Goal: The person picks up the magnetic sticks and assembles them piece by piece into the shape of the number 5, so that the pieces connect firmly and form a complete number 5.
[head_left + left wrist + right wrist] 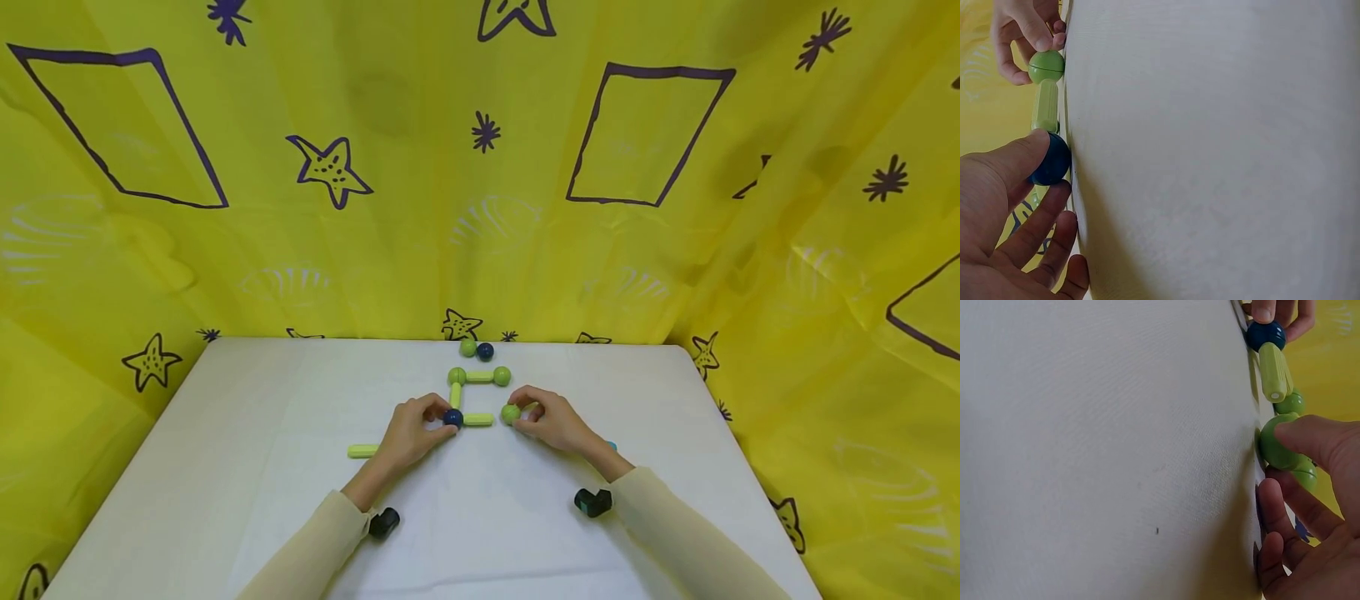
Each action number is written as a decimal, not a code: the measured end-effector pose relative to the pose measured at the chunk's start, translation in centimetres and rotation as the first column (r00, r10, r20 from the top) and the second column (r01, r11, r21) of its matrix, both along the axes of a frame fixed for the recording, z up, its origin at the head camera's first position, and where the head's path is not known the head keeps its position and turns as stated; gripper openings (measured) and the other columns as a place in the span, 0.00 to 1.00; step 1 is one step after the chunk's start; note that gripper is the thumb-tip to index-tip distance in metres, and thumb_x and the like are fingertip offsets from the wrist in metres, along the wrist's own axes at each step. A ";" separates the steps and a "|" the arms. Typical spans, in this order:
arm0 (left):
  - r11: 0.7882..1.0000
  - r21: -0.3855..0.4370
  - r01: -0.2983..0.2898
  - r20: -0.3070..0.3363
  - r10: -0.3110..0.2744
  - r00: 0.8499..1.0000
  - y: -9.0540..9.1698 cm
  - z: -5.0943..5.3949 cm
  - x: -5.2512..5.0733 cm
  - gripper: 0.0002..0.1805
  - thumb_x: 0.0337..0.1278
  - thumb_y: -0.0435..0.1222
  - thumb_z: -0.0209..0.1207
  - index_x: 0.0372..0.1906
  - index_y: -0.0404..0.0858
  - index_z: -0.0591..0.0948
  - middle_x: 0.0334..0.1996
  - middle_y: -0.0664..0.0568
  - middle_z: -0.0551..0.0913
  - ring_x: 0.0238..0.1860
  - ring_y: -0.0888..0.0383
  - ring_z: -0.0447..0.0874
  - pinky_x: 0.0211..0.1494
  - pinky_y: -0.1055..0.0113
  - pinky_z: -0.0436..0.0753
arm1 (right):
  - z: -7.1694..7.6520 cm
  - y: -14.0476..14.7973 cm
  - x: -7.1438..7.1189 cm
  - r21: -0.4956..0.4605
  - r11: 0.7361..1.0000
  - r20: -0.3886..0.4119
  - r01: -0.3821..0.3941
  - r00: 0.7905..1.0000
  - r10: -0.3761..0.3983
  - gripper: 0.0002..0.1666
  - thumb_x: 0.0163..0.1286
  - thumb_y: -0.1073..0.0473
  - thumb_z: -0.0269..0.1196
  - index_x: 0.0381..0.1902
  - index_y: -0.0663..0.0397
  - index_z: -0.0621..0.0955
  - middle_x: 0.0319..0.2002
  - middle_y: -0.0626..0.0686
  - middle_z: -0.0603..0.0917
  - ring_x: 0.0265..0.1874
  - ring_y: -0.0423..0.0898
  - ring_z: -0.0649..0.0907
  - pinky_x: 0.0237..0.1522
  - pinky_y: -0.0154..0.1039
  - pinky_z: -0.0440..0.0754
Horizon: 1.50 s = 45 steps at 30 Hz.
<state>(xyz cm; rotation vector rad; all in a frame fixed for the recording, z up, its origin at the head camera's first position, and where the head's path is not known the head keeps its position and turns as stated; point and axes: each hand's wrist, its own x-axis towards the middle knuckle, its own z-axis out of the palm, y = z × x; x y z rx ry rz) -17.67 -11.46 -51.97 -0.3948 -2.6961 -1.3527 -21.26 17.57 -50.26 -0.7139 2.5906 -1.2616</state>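
We see the head view bright and fairly even, the wrist views dimmer and greyer, with soft shadows on the white tabletop.

Beige long sleeves — black wrist cameras

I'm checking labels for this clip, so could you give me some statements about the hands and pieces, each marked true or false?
1. The left hand pinches a dark blue ball. True.
2. The right hand pinches a light green ball. True.
3. The rod pointing from the dark blue ball toward the light green ball touches both. False: a gap separates the rod from the light green ball.
4. Two balls lie near the far edge of the white table, both green. False: one is a far green ball, the other a far blue ball.
5. The backdrop is plain red. False: it is yellow, with drawn shapes.
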 end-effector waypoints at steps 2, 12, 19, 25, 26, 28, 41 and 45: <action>1.000 -0.001 -0.001 -0.001 0.001 1.000 0.0 0.0 0.0 0.13 0.52 0.35 0.77 0.42 0.43 0.86 0.34 0.58 0.87 0.38 0.58 0.79 0.47 0.62 0.77 | 0.0 0.0 0.0 -0.002 1.000 -0.006 0.000 1.000 0.000 0.17 0.67 0.64 0.71 0.53 0.49 0.83 0.49 0.51 0.85 0.33 0.43 0.79 0.35 0.35 0.77; 1.000 -0.001 -0.010 0.015 0.010 1.000 0.2 0.1 0.0 0.13 0.52 0.35 0.77 0.42 0.43 0.87 0.34 0.58 0.86 0.38 0.59 0.78 0.46 0.61 0.77 | -0.4 0.0 0.1 -0.020 1.000 -0.028 -0.002 1.000 0.002 0.17 0.67 0.64 0.71 0.53 0.49 0.83 0.49 0.51 0.86 0.31 0.43 0.79 0.33 0.35 0.78; 1.000 0.001 -0.013 0.005 0.013 1.000 0.2 -0.1 -0.2 0.13 0.52 0.35 0.77 0.42 0.43 0.86 0.34 0.58 0.86 0.37 0.58 0.78 0.46 0.62 0.76 | -0.6 -0.3 0.1 -0.019 1.000 -0.028 0.010 1.000 -0.010 0.17 0.67 0.63 0.71 0.53 0.47 0.83 0.49 0.51 0.86 0.30 0.43 0.78 0.34 0.35 0.77; 1.000 0.009 -0.014 0.000 0.014 1.000 0.3 0.0 -0.1 0.13 0.52 0.35 0.77 0.42 0.42 0.86 0.34 0.57 0.86 0.37 0.58 0.78 0.45 0.62 0.76 | -0.7 -0.7 0.2 -0.028 1.000 -0.018 0.005 1.000 -0.006 0.17 0.67 0.62 0.72 0.53 0.48 0.84 0.48 0.51 0.86 0.31 0.42 0.78 0.35 0.35 0.77; 1.000 0.011 -0.014 0.000 0.014 1.000 0.3 0.0 -0.1 0.14 0.52 0.35 0.77 0.42 0.42 0.86 0.34 0.57 0.86 0.37 0.58 0.78 0.45 0.62 0.76 | -0.7 -0.7 0.3 -0.029 1.000 -0.016 0.004 1.000 -0.005 0.17 0.67 0.62 0.72 0.53 0.48 0.84 0.48 0.51 0.86 0.31 0.42 0.78 0.35 0.35 0.77; 1.000 0.012 -0.014 -0.003 0.014 1.000 0.4 0.0 -0.1 0.14 0.52 0.35 0.77 0.42 0.43 0.86 0.34 0.57 0.87 0.37 0.58 0.78 0.45 0.62 0.76 | -0.6 -0.8 0.3 -0.031 1.000 -0.017 0.002 1.000 -0.003 0.16 0.67 0.62 0.72 0.53 0.48 0.84 0.48 0.51 0.86 0.31 0.43 0.78 0.35 0.35 0.77; 1.000 0.004 -0.018 0.006 0.017 1.000 0.4 0.1 -0.6 0.14 0.52 0.34 0.76 0.44 0.42 0.86 0.34 0.56 0.86 0.36 0.58 0.77 0.44 0.62 0.76 | -0.6 -1.0 0.3 -0.016 1.000 -0.015 0.017 1.000 -0.017 0.16 0.68 0.61 0.72 0.53 0.48 0.84 0.48 0.51 0.87 0.31 0.43 0.77 0.35 0.35 0.76; 1.000 0.000 -0.024 0.009 0.024 1.000 0.5 0.1 -0.8 0.14 0.53 0.34 0.76 0.44 0.41 0.86 0.34 0.56 0.86 0.36 0.57 0.77 0.43 0.63 0.76 | -0.6 -1.1 0.1 -0.010 1.000 -0.018 0.027 0.999 -0.027 0.16 0.68 0.60 0.72 0.52 0.48 0.83 0.48 0.50 0.87 0.31 0.43 0.77 0.36 0.35 0.75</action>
